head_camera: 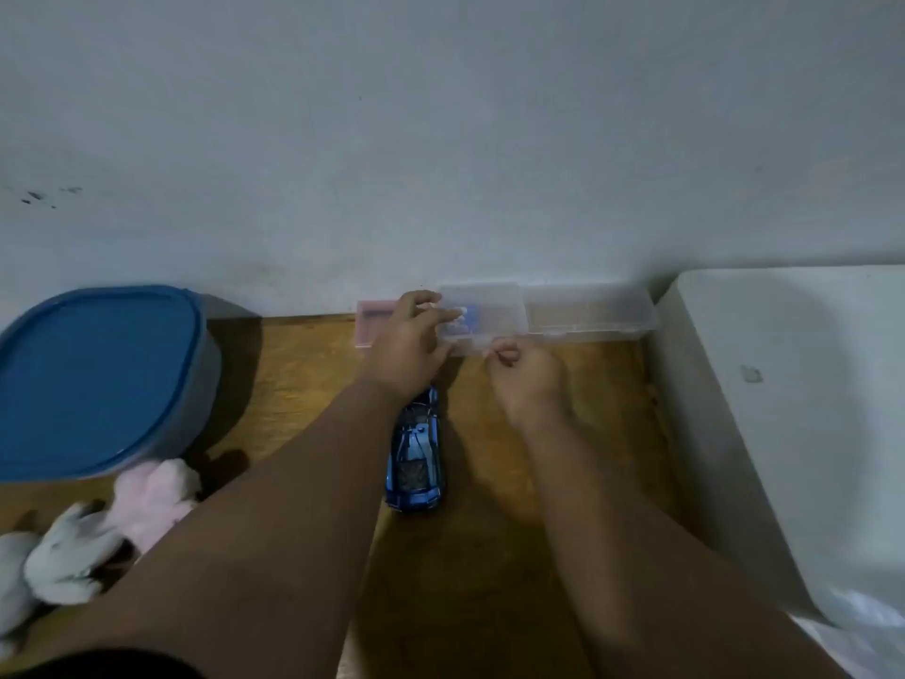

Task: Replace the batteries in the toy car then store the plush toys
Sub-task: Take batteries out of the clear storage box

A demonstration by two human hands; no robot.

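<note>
At upper centre, the left hand [411, 340] is gripping the left end of the clear case [494, 311], fingers over its lid, while the right hand [526, 379] is pinching its near edge. The toy car [416, 465] is sitting mid-frame between the forearms, the plush toys [98, 526] are lying at lower left, and bare table [303, 384] is showing either side of the car.

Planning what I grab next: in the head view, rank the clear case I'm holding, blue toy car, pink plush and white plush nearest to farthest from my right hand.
1. clear case, pinched by the right hand
2. blue toy car, centre
3. pink plush, left
4. white plush, far left
</note>
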